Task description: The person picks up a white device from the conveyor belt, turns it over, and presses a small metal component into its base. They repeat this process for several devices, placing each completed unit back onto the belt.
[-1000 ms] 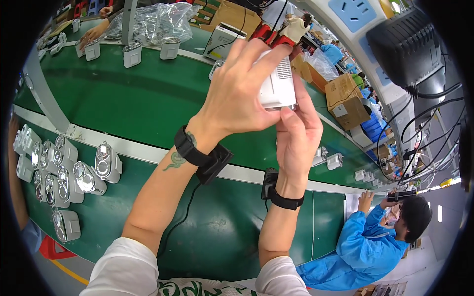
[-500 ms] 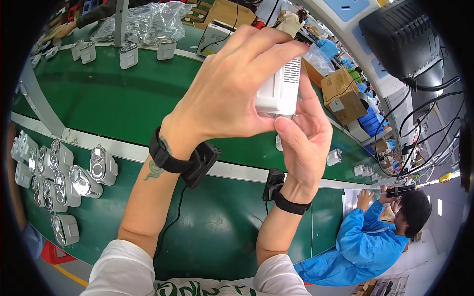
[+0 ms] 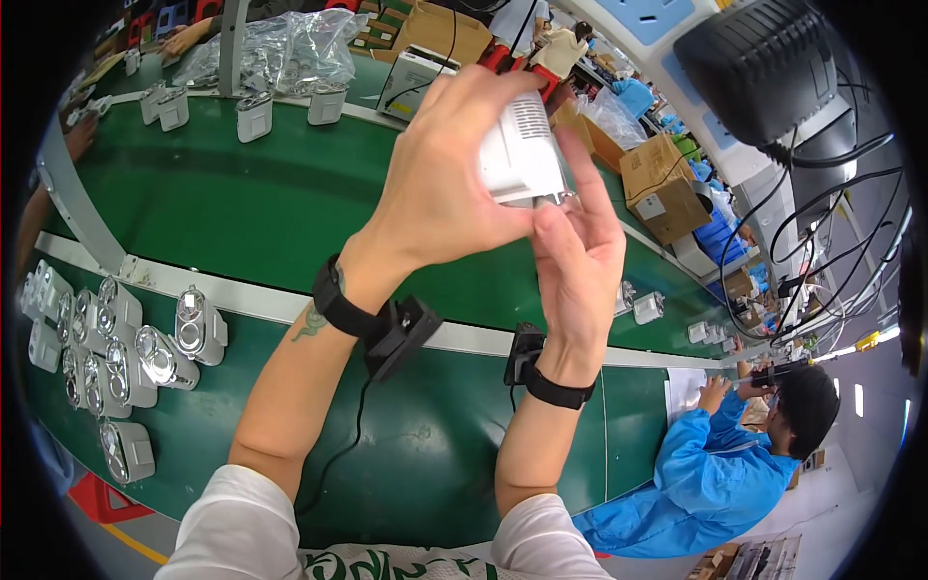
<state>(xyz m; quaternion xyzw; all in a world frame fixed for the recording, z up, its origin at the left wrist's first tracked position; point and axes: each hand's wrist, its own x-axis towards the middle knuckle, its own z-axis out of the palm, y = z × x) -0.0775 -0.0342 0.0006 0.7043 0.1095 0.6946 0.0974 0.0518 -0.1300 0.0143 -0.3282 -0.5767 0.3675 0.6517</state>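
Note:
Held up over the bench is a white plastic housing (image 3: pixel 510 159) with rows of vent slots and a shiny silvery part at its lower end. My left hand (image 3: pixel 440 169) is closed around it from the left, fingers over the top and thumb beneath. From the right, my right hand (image 3: pixel 580 232) has its thumb pressed at the silvery end, with the fingers up along the far side. Part of that grip is hidden. On the bench at the left stand several similar white housings (image 3: pixel 121 372) with round clear-and-silver faces.
A green conveyor (image 3: pixel 261 203) with a pale metal rail (image 3: pixel 213 298) runs across, carrying more white units (image 3: pixel 254 118). Clear plastic bags (image 3: pixel 290 53) lie beyond. A black adapter (image 3: pixel 759 72) and cables hang at upper right. A co-worker in blue (image 3: pixel 715 464) sits at the right.
Both hands and the housing have shifted slightly left and a little down. The housing has tilted, showing more of its silvery lower end. A hand has appeared at the conveyor's far left.

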